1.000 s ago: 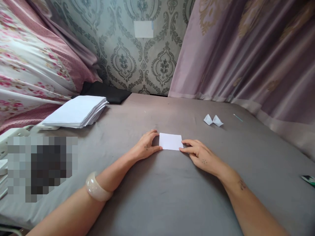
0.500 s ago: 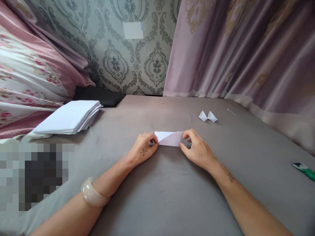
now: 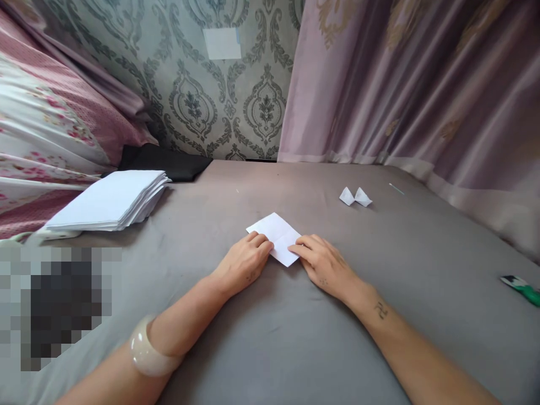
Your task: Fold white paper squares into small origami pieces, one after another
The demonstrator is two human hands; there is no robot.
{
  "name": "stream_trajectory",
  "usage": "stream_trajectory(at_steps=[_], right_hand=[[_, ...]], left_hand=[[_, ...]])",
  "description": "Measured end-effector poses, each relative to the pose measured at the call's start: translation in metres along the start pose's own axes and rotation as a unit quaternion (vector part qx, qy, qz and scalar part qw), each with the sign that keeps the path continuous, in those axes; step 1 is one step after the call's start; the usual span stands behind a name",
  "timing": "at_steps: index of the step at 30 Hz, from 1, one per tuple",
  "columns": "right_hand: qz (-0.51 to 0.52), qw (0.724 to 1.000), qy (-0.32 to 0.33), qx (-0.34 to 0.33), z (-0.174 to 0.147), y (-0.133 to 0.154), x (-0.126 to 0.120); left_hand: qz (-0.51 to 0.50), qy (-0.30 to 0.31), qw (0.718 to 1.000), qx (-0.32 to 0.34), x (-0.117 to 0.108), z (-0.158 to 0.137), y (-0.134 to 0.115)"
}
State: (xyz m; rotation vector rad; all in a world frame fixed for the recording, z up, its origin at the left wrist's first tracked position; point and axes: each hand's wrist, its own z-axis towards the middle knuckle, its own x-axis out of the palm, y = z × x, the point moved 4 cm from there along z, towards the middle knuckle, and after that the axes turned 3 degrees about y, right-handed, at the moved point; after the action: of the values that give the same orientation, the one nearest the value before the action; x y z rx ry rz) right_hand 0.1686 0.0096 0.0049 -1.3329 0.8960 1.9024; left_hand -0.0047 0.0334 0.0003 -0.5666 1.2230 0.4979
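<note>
A small sheet of folded white paper (image 3: 276,229) lies in the middle of the grey cloth surface, turned so that one corner points toward me. A faint crease crosses it. My left hand (image 3: 246,260) is closed on its left edge, fingers bent over the paper. On the right edge, my right hand (image 3: 324,261) grips the paper, its fingers on top and the thumb out of sight. Beyond my right hand stands a folded white paper piece (image 3: 355,197) with two pointed parts.
At the left a thick stack of white paper (image 3: 107,199) lies before a black folded item (image 3: 164,163). A thin stick (image 3: 396,189) is at the back right, and a green-and-white object (image 3: 521,288) sits at the right edge. Curtains (image 3: 358,84) hang behind.
The paper has turned from a long strip shape into a diamond-like position and shows a wider face. Both hands have shifted slightly toward me, with fingers now over its edges.
</note>
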Motion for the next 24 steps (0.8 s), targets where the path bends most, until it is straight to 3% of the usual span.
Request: stream_trajectory(at_steps=[6, 12, 17, 24], right_hand=[[0.082, 0.995, 0.002, 0.055, 0.0, -0.003, -0.003], [0.157, 0.971, -0.023, 0.177, 0.004, -0.011, 0.003], [0.158, 0.959, -0.053, 0.23, 0.008, -0.016, 0.01], [0.109, 0.96, -0.089, 0.243, 0.009, -0.018, 0.016]], left_hand=[[-0.17, -0.022, 0.974, -0.15, 0.003, -0.007, 0.014], [-0.248, -0.038, 0.937, -0.244, 0.003, -0.007, 0.02], [-0.256, -0.044, 0.926, -0.273, 0.0, -0.006, 0.019], [-0.241, -0.046, 0.931, -0.269, 0.001, -0.003, 0.018]])
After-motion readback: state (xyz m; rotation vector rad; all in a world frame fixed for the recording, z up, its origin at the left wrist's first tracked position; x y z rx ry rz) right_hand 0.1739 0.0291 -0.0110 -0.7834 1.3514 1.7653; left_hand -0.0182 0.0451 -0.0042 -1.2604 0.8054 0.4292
